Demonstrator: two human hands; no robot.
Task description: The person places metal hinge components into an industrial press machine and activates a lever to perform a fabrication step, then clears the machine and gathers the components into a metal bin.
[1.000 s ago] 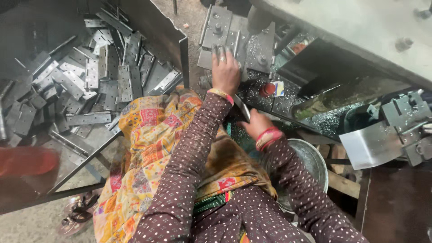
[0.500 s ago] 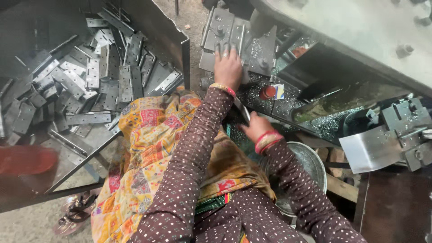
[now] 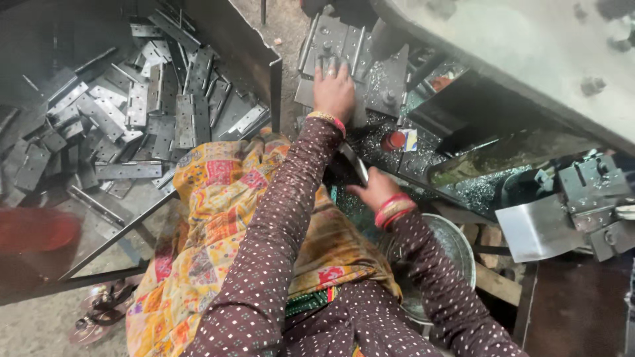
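Observation:
My left hand (image 3: 334,91) reaches forward and lies on a stack of grey metal hinge plates (image 3: 331,41), its fingers curled over the near plate. My right hand (image 3: 374,190) stays close to my lap and grips a narrow flat metal strip (image 3: 355,163) that points up and away from me. Both arms are in dark dotted sleeves with bangles at the wrists. A patterned yellow cloth (image 3: 218,218) covers my lap.
A large metal tray (image 3: 271,73) on the left holds several loose hinge plates (image 3: 132,112). A steel bowl (image 3: 456,248) sits by my right arm. A small red-capped bottle (image 3: 397,140), metal shavings and a grey machine (image 3: 589,198) lie to the right. Sandals (image 3: 99,311) are at lower left.
My left hand has slid a little farther forward onto the hinge plates. My right hand has stayed almost where it was, still holding the strip.

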